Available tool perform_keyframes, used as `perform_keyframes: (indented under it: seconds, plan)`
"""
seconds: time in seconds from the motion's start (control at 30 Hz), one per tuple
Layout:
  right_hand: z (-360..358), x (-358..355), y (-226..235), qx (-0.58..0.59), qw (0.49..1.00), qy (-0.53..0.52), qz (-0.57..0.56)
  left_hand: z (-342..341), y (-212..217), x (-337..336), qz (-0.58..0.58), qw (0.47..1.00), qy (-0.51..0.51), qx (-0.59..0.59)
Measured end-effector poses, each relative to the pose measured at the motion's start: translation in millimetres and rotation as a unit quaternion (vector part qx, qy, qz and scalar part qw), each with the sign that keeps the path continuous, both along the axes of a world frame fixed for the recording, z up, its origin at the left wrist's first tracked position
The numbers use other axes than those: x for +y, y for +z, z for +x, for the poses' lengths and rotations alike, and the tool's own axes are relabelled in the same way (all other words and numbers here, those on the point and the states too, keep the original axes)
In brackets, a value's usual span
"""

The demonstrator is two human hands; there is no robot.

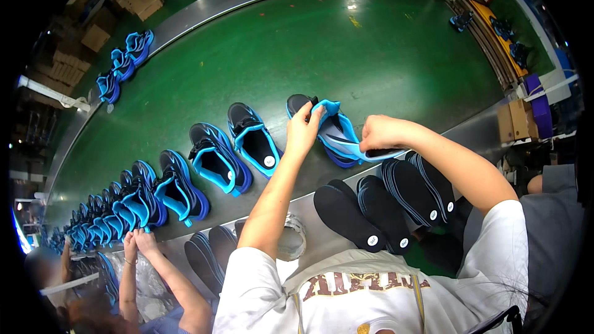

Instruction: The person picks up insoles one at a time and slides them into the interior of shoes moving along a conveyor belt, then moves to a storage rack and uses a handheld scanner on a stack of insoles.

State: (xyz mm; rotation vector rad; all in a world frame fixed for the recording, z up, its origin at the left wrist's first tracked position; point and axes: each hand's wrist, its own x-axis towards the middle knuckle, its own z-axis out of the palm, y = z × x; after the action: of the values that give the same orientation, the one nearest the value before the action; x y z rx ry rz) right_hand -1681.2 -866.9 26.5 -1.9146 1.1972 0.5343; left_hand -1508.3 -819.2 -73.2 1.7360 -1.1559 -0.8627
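A black and bright-blue sports shoe [348, 128] stands on the work surface in front of me, its toe pointing away. My left hand [302, 128] grips the shoe's collar and tongue from the left side, with the fingers closed on it. In my right hand [382, 135], a thin insole [371, 156] with a light-blue edge is pinched at its rear end. Its front part reaches into the shoe's opening, where the tip is hidden. Just left of my left hand stands another shoe [252, 139], with an insole bearing a round white sticker inside.
Stacks of black insoles [346, 215] lie along the near metal ledge, beside a tape roll [292, 238]. A long row of shoes [133, 207] runs left, where a co-worker's hands [139, 244] touch one. The green conveyor belt [272, 49] carries more shoes [124, 65] at far left.
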Motion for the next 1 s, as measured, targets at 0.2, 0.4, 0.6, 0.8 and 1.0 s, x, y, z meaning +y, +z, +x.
perform_keyframes:
  seconds: [0.2, 0.4, 0.6, 0.8, 1.0]
  plan:
    - [34, 5, -98, -0.061, 0.960, 0.122, -0.245, 3, -26, -13, -0.075, 0.997, -0.032, -0.011]
    - [14, 27, -120, -0.147, 0.883, 0.157, -0.417, 18, -32, -14, -0.047, 0.997, -0.064, -0.004]
    - [20, 28, -76, 0.008, 0.965, 0.113, -0.238, 19, -28, -12, 0.010, 0.998, -0.053, 0.029]
    - [14, 23, -109, -0.064, 0.930, 0.223, -0.287, 13, -41, -10, -0.023, 0.995, -0.017, 0.090]
    - [34, 11, -147, -0.096, 0.907, 0.218, -0.347, 9, -51, -9, -0.033, 0.996, 0.010, 0.078]
